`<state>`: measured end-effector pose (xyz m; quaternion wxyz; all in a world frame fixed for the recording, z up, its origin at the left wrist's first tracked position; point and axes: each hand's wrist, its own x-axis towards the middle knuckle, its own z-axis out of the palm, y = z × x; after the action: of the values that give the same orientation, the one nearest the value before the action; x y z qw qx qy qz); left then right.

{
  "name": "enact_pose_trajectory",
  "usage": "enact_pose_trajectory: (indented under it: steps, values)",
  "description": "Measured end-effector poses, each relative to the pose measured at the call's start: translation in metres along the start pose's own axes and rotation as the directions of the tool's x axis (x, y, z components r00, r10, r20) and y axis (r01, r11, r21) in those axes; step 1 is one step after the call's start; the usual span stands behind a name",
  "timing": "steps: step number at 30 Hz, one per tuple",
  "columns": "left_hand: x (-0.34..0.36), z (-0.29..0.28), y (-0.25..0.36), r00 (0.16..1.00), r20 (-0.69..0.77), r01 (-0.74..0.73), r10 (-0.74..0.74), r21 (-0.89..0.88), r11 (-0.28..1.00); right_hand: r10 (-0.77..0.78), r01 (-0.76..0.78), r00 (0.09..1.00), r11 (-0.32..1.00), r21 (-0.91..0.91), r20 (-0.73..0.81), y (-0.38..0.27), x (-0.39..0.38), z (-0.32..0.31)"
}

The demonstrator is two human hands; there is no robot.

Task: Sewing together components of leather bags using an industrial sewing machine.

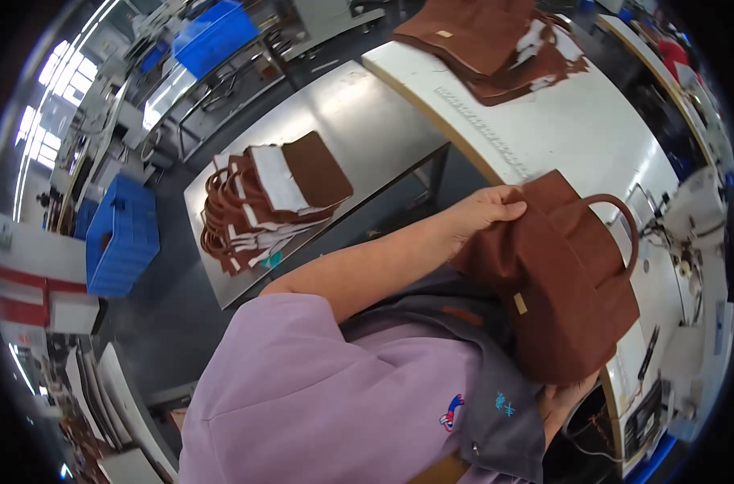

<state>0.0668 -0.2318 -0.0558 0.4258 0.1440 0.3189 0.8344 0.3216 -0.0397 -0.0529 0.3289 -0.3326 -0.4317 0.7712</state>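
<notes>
A brown handbag [556, 286] with a curved handle [625, 226] and a small gold-coloured plate [520, 303] is held up in front of me, tilted, at the near edge of the white table. My left hand [492, 211] pinches its upper left corner, thumb on top. At the bag's lower end is my right hand [570, 397], gripping it from below, with most of the fingers hidden behind the bag.
On the white table [577, 121] lie several brown bag pieces [472, 40] at the far end. A metal table [375, 113] to the left carries stacked brown handled panels [262, 194]. A sewing machine [698, 218] stands at right. Blue crates [123, 234] sit farther left.
</notes>
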Motion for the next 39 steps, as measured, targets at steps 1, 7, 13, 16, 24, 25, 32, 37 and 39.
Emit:
enact_pose_trajectory:
  steps: [1,7,13,16,24,25,32,37,39]
  values:
    - [-0.004,-0.002,-0.002,1.000,0.020,-0.005,0.008,-0.105,0.994,-0.095,0.090,0.995,0.984,-0.150,-0.021,-0.004,-0.003,0.011]
    - [-0.020,-0.014,0.002,0.994,-0.002,-0.107,0.108,-0.141,0.984,-0.097,0.162,0.978,0.913,-0.374,0.185,-0.021,0.042,-0.021]
    - [-0.030,-0.001,0.033,0.988,0.021,-0.157,0.156,0.048,0.986,-0.244,0.270,0.963,0.885,-0.380,0.116,-0.037,0.057,-0.001]
    - [-0.036,-0.002,0.040,0.976,0.062,-0.216,0.207,0.298,0.930,-0.266,0.374,0.890,0.890,-0.261,0.370,-0.053,0.075,-0.016]
    - [-0.027,0.005,0.040,0.936,0.015,-0.268,0.351,0.675,0.687,-0.295,0.516,0.811,0.767,-0.380,0.505,-0.062,0.083,-0.028]
    - [-0.023,0.008,0.042,0.945,0.054,-0.275,0.322,0.664,0.696,-0.303,0.524,0.804,0.768,-0.368,0.511,-0.064,0.071,-0.018]
    - [-0.031,0.012,0.055,0.926,-0.182,-0.112,0.331,0.704,0.701,-0.279,0.629,0.771,0.476,-0.615,0.573,-0.053,0.047,0.061]
    - [-0.019,0.007,0.061,0.850,-0.200,-0.246,0.487,0.668,0.702,-0.328,0.534,0.818,0.740,-0.409,0.472,-0.048,0.061,0.068]
    - [-0.019,0.011,0.063,0.780,-0.211,-0.219,0.589,0.791,0.572,-0.286,0.325,0.924,0.937,-0.127,0.255,-0.044,0.065,0.079]
